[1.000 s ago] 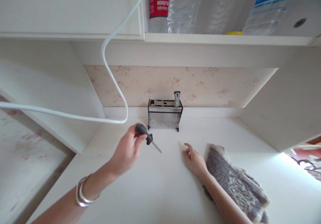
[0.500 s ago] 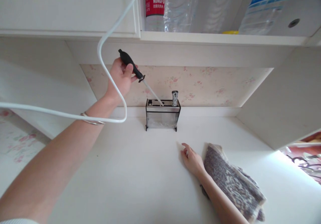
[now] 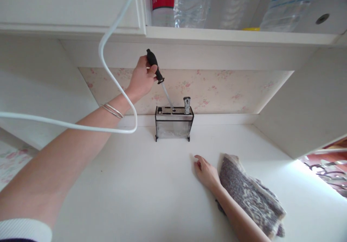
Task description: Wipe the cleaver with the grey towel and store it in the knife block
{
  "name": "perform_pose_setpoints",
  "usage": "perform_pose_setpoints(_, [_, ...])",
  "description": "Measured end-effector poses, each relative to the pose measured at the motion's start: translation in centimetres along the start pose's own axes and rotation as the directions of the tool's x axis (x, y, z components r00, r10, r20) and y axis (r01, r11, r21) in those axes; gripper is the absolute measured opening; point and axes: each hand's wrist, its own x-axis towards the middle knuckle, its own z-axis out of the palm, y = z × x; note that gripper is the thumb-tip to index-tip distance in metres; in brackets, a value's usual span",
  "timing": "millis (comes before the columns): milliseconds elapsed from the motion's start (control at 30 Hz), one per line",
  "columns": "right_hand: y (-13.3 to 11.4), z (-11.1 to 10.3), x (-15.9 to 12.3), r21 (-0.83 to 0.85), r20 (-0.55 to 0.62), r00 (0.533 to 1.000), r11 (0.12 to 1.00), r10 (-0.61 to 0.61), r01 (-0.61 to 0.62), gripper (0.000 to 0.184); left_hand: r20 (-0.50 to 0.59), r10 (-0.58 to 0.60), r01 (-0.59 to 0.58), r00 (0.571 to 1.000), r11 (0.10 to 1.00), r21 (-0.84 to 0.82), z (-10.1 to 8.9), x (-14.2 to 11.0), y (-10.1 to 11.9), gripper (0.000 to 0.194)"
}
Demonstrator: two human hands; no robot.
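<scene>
My left hand [image 3: 142, 77] is raised over the knife holder [image 3: 173, 124] and grips the black handle of a sharpening rod [image 3: 158, 76]. The rod slants down and its thin steel tip touches a slot in the holder's top. A metal-handled tool [image 3: 186, 105] stands in the holder's right end. My right hand [image 3: 206, 172] rests on the white counter [image 3: 151, 195], fingers loosely curled, holding nothing. A grey patterned cloth [image 3: 251, 195] lies just right of that hand and along my forearm.
A white cable [image 3: 108, 54] loops from above across my left arm. Water bottles [image 3: 192, 3] stand on the shelf overhead. White cabinet walls close in the nook on both sides, with floral wallpaper behind the holder.
My left hand lifted the rod from low over the counter up above the holder, then swung it steeper so the tip meets a slot. My right hand stayed put.
</scene>
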Motion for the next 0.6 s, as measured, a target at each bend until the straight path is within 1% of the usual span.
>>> perform_pose_setpoints(67, [-0.1,0.0,0.0,-0.011,-0.002,1.000,1.000,0.000,-0.001,0.035,0.013,0.001,-0.001,1.000,0.999,0.044,0.5,0.5,-0.2,0.023])
perform_pose_setpoints(133, [-0.1,0.0,0.0,-0.020,-0.003,1.000,1.000,-0.003,0.003,0.034,0.019,-0.002,0.000,1.000,0.993,0.115,1.2,1.0,0.1,0.030])
perform_pose_setpoints(200, [-0.1,0.1,0.0,-0.026,-0.009,1.000,1.000,-0.012,0.012,0.033,0.043,0.001,-0.010,0.999,0.975,0.222,1.8,1.5,0.9,0.039])
perform_pose_setpoints(267, [0.0,0.2,0.0,-0.031,-0.017,1.000,0.999,-0.023,0.023,0.032,0.105,0.008,-0.043,0.994,0.939,0.343,2.3,2.0,2.1,0.047])
perform_pose_setpoints(333, [0.0,0.3,0.0,-0.040,-0.027,0.999,0.999,-0.036,0.035,0.030,0.197,0.002,-0.096,0.980,0.877,0.471,2.9,2.6,3.0,0.047])
perform_pose_setpoints(433, [-0.1,0.3,0.0,-0.051,-0.040,0.998,0.997,-0.056,0.054,0.029,0.325,-0.050,-0.187,0.944,0.730,0.657,4.0,3.0,3.2,0.041])
perform_pose_setpoints(533, [-0.2,0.2,-0.1,-0.048,-0.045,0.997,0.997,-0.058,0.056,0.028,0.392,-0.098,-0.264,0.915,0.590,0.763,5.1,2.4,2.0,0.045])
perform_pose_setpoints(600, [-0.2,0.1,-0.1,-0.044,-0.041,0.998,0.998,-0.049,0.047,0.027,0.408,-0.142,-0.275,0.902,0.540,0.796,5.7,1.5,0.9,0.048])
